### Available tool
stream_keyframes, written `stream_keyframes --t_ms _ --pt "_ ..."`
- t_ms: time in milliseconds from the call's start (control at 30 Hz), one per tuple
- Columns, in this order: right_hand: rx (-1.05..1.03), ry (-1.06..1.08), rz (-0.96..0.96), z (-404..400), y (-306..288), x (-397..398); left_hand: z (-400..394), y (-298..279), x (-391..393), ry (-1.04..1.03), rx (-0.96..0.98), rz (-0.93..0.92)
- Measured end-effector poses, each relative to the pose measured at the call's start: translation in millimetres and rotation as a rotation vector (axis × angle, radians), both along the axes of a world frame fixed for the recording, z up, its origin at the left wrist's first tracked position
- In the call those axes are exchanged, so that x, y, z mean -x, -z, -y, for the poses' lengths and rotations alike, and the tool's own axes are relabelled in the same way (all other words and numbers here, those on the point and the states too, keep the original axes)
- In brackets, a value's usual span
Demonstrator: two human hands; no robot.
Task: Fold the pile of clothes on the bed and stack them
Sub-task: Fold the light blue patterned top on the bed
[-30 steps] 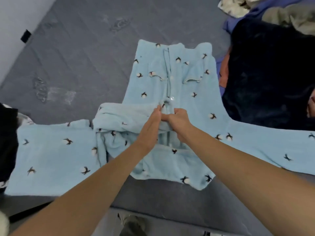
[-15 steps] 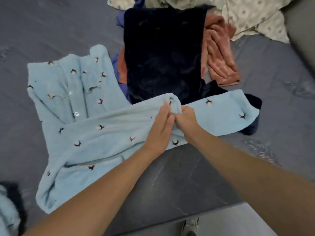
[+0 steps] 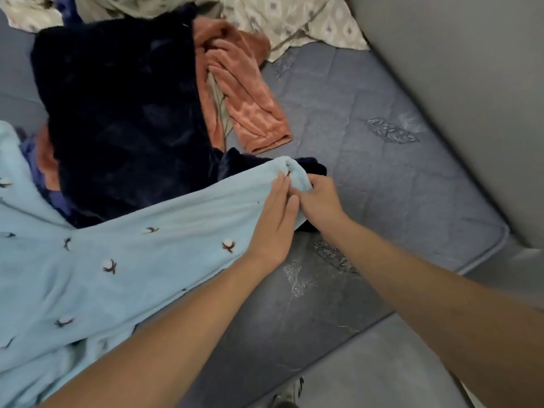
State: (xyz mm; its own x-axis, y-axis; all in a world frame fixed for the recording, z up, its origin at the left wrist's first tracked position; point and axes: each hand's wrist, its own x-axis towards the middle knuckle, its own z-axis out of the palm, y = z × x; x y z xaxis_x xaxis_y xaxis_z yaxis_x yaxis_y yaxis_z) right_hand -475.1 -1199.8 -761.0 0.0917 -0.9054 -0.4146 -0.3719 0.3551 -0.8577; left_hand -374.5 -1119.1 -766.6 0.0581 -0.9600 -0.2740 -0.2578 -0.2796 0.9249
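- Pajama top, pale blue with cotton-boll print, spread on bed, sleeve stretched rightward.
- Left hand laid flat on sleeve, fingers straight, near the cuff.
- Right hand curled round the bunched cuff, just beside the left.
- Beyond: navy garment under the sleeve, orange garment beside it, patterned cloth farthest.

Light-blue fleece pajama top with cotton-flower print, spread lower left, sleeve stretched toward center. Dark navy plush garment upper left, partly under sleeve. Salmon garment crumpled beside it.
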Motion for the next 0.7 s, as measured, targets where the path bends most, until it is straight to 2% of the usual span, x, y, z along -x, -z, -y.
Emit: stream_keyframes --t_ms 200,333,500,633,700 --pt "0.175 -0.127 -0.264 9.1 15.1 11.6 3.3 14.1 -5.4 0.104 0.014 0.123" --pt "0.309 -0.179 -0.485 7.1 23.9 16.0 -6.7 17.5 -31.7 0.205 0.122 0.437" --pt "0.447 -0.231 -0.619 -2.5 29.0 15.0 -19.3 26.2 -58.9 0.292 0.152 0.736" --pt "0.787 -0.332 -0.981 -1.5 28.1 8.8 -21.8 34.5 -69.4 0.324 0.188 0.855" --pt "0.990 -0.495 -0.933 1.5 26.6 3.3 -23.8 35.7 -76.7 0.289 0.210 0.894"
